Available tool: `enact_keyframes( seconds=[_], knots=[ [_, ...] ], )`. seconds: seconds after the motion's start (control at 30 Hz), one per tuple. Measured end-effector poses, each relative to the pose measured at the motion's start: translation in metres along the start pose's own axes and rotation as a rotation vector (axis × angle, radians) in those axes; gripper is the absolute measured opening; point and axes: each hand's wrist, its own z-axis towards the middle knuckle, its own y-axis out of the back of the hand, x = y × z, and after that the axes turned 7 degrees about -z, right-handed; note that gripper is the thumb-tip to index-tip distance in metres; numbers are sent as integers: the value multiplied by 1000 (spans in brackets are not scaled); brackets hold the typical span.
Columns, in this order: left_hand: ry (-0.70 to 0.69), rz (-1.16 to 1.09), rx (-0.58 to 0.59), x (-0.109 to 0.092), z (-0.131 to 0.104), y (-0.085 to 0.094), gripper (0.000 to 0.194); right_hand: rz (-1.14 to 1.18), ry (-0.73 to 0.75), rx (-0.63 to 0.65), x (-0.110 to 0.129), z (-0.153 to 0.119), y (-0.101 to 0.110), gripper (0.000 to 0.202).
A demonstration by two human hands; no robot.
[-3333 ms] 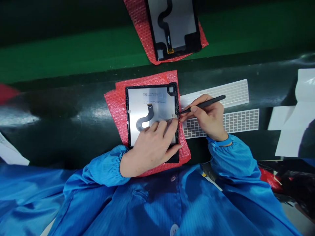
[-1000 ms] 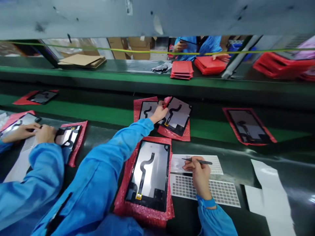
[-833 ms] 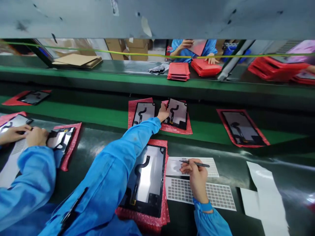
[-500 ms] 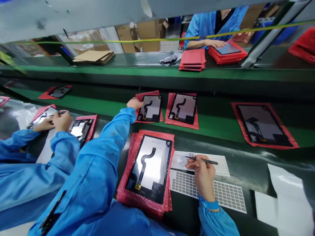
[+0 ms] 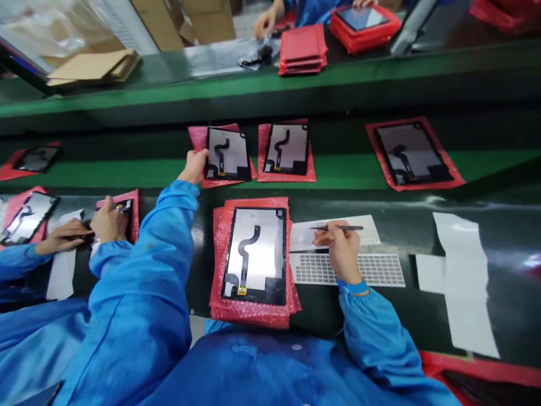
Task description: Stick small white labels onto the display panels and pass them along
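Observation:
My left hand (image 5: 195, 166) reaches forward to the raised green strip and is closed on the left edge of a screen panel (image 5: 236, 160). That panel has a dark curved flex cable and lies on a red bubble bag (image 5: 198, 136). In front of me another screen panel (image 5: 270, 254), cable side up, rests on stacked red bubble bags (image 5: 253, 316). To its right, my right hand (image 5: 344, 251) grips black tweezers (image 5: 353, 228), tips pointing left, above a white label sheet (image 5: 367, 230). A sheet of small grey squares (image 5: 386, 269) lies nearer, partly behind my wrist.
More panels on red bags, one beside the held panel (image 5: 291, 149) and one at right (image 5: 412, 152), lie on the green strip (image 5: 338, 169). White paper (image 5: 465, 282) lies right. A co-worker's hands (image 5: 107, 223) work close on my left; another person's hand (image 5: 268, 22) shows across the bench.
The view has tilted down and shifted to the right. My left hand stays at the same panel's left edge, and my right hand still holds the tweezers over the label sheet.

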Motion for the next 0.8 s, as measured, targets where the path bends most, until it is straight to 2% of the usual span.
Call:
enact_keyframes(
  seconds=[0.1,0.17,0.23,0.3,0.4,0.5,0.57,0.67,0.8],
  knots=[
    [-114,-123,-31,1,-11,11,60,-45,32,-6,6,1,6,24],
    [-168,-191,-29,0,-25,26,74,-192,102,55,10,3,13,22],
    [-198,-246,2,-1,-50,48,85,-356,143,102,13,5,22,21],
    [-203,-296,58,1,-89,70,99,-476,149,130,14,8,30,19],
    [-165,-413,208,12,-174,91,114,-571,152,164,13,16,39,15],
    [-107,-462,292,30,-258,90,108,-646,155,200,12,25,42,13],
    [-58,-423,400,46,-295,81,102,-678,140,223,13,32,43,12],
    [-111,-347,470,68,-315,69,96,-675,105,257,14,39,43,12],
    [-208,-241,446,85,-310,66,90,-654,92,281,13,42,44,12]
  ],
)
